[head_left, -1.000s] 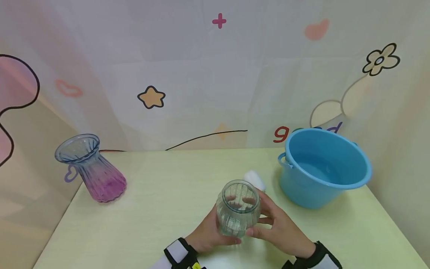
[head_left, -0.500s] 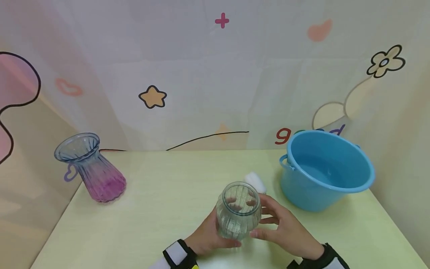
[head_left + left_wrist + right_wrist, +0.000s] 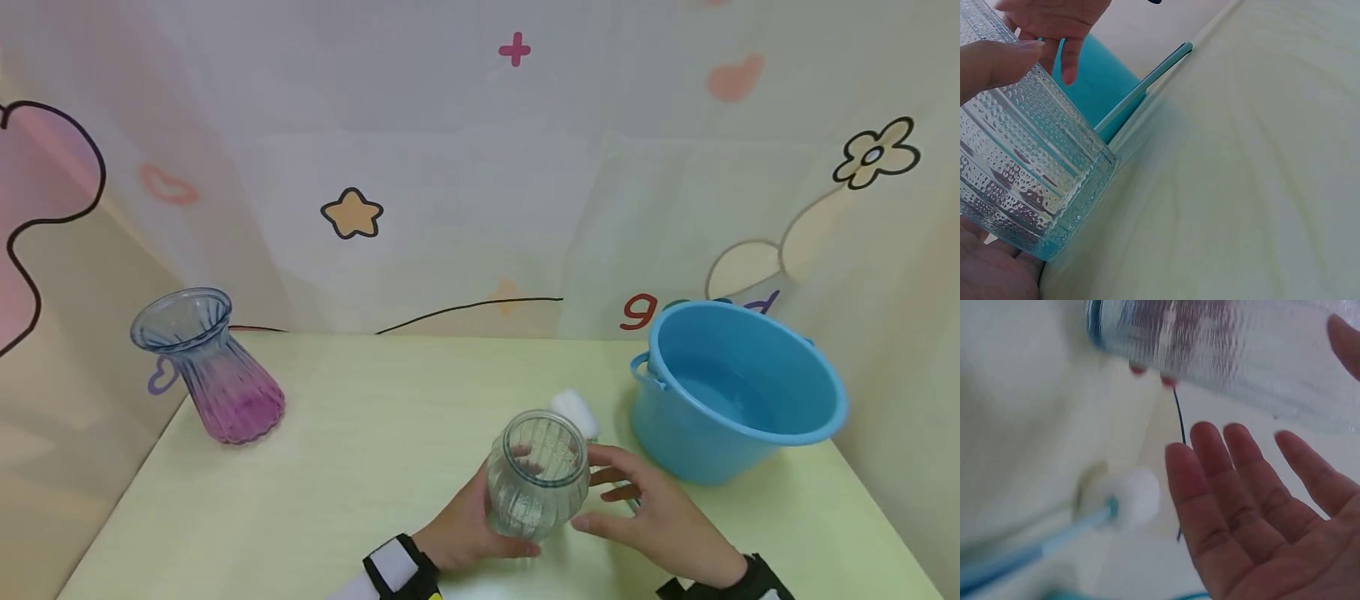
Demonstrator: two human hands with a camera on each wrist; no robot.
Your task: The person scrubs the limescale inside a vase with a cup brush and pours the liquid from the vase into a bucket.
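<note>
A clear ribbed glass jar [image 3: 536, 492] is held at its left side by my left hand [image 3: 465, 525], thumb across the near side. In the left wrist view the jar [image 3: 1029, 156] is tilted, its textured wall showing. My right hand [image 3: 660, 517] is just right of the jar. The right wrist view shows its fingers [image 3: 1241, 481] spread and relaxed, apart from the glass. Behind the jar lies a sponge brush with a white head [image 3: 576, 412]; its blue handle [image 3: 1035, 550] is partly hidden by my right hand in the head view.
A light blue bucket [image 3: 693, 442] with side handles stands at the right of the pale table [image 3: 360, 467]. At the left is a ribbed glass vase [image 3: 240, 392], blue fading to pink. A printed cloth [image 3: 442, 158] hangs behind.
My right hand has drawn away from the jar to the right, leaving a gap. My left hand keeps hold of the jar. The head view has shifted slightly.
</note>
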